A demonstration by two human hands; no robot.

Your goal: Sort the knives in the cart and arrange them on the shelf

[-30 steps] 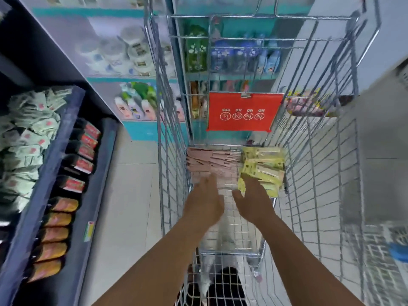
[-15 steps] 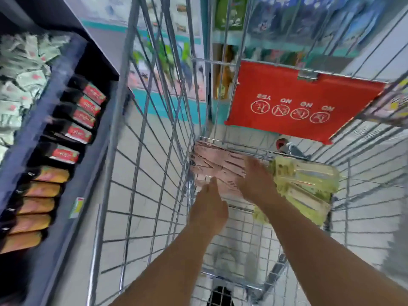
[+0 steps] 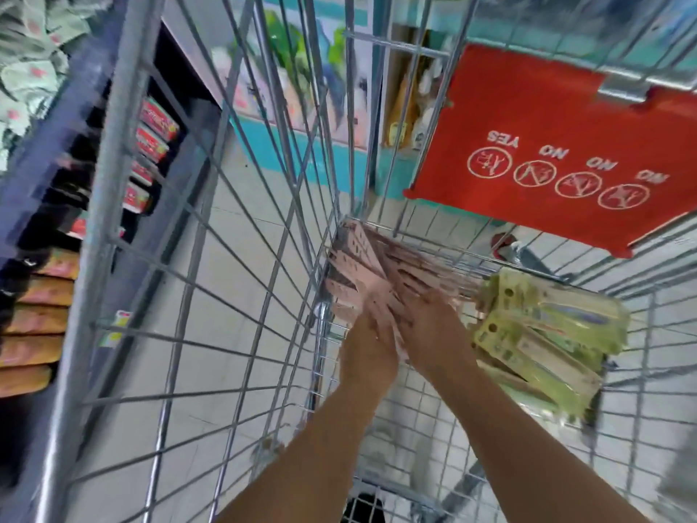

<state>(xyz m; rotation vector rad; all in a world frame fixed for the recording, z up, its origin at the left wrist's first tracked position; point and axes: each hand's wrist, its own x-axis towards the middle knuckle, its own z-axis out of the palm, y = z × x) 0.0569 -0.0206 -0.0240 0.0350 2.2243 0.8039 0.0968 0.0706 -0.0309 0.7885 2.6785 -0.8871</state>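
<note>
A fanned stack of pink knife packs (image 3: 358, 258) lies in the far left corner of the wire cart (image 3: 188, 258). Beside it, to the right, lies a pile of green-yellow knife packs (image 3: 547, 334). Both my arms reach down into the cart. My left hand (image 3: 367, 356) is at the near edge of the pink stack, and some packs overlap its fingers as it grips them. My right hand (image 3: 433, 326) rests on top of the pink stack with its fingers stretched forward. Motion blur hides the fingertips.
A red sign (image 3: 547, 152) hangs on the cart's far wall. Left of the cart, a dark blue shelf (image 3: 56, 152) carries rows of red-labelled and orange packs (image 3: 34, 318) and pale green packets above. Pale tiled floor shows through the wires.
My head has dropped closer to the cart. Both hands moved forward onto the pink packs; the left hand reached their near edge and took hold, and the right hand stays on top.
</note>
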